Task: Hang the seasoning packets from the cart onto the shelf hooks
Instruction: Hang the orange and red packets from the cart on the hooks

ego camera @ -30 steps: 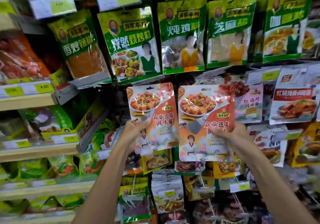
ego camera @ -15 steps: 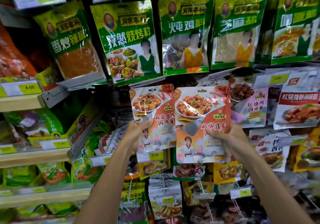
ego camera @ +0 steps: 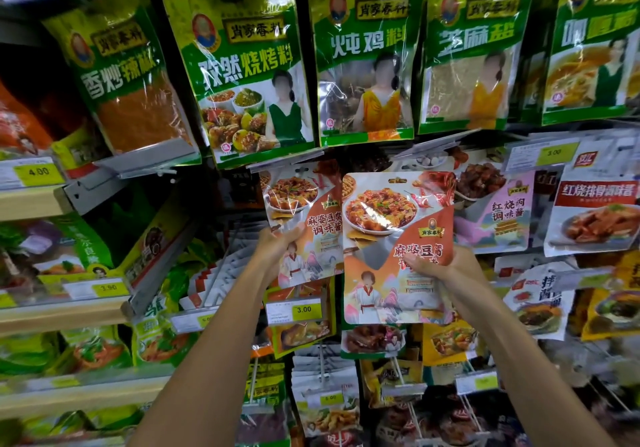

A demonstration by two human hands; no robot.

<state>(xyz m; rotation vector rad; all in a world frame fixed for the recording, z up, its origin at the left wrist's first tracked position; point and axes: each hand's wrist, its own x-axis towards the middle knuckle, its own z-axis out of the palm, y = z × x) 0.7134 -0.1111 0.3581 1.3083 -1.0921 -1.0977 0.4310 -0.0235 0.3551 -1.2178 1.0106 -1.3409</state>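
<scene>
Two orange mapo tofu seasoning packets are held up against the hook wall. My left hand (ego camera: pixel 277 242) grips the left packet (ego camera: pixel 304 218) at its lower left; its top reaches the hook row under the green bags. My right hand (ego camera: pixel 440 264) holds the right packet (ego camera: pixel 391 238) by its right middle edge, in front of and overlapping the left one. Its hang hole (ego camera: pixel 397 180) sits near the top edge. The cart is out of view.
Green spice bags (ego camera: pixel 242 76) hang in a row above. A pink sauce packet (ego camera: pixel 498 218) and a white rib-sauce packet (ego camera: pixel 595 218) hang to the right. Wooden shelves (ego camera: pixel 31 200) with price tags stand left. More packets on hooks fill the space below.
The right packet has risen and now overlaps the left packet's right edge. The view has drawn closer to the shelf. Both hands keep their grip.
</scene>
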